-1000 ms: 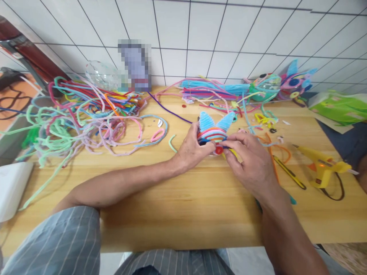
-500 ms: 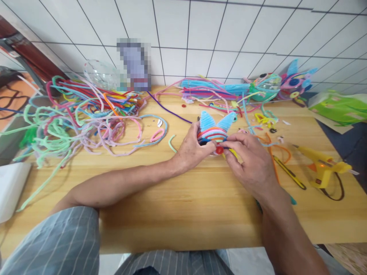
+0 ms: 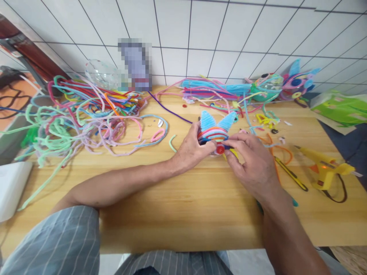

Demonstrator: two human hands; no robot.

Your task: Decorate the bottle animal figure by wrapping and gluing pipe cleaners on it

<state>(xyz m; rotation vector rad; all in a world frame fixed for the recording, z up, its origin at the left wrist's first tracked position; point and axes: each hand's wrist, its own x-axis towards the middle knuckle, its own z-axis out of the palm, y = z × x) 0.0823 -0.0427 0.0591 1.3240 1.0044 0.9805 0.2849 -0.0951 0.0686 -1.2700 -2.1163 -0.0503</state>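
Observation:
A round figure wound with striped pipe cleaners (image 3: 212,132) sits on the wooden table between my hands. Two light blue pipe-cleaner ears (image 3: 227,121) stand up from its top, and a red button (image 3: 220,149) shows on its front. My left hand (image 3: 192,149) wraps round the figure's left side, its thumb reaching across to just beside the button. On the other side, my right hand (image 3: 249,159) pinches at the figure's front edge, index finger and thumb by the button and a dark blue bit. The figure's lower part is partly hidden by my fingers.
A yellow glue gun (image 3: 325,168) and a yellow craft knife (image 3: 291,174) lie at the right. Tangled pipe cleaners (image 3: 86,126) cover the left. Behind are a pipe-cleaner bundle (image 3: 215,88), a green figure (image 3: 265,88) and a pink-and-blue figure (image 3: 296,84).
My right fingertips have shifted slightly away from the red button, which shows more fully now. My left hand keeps its hold on the figure.

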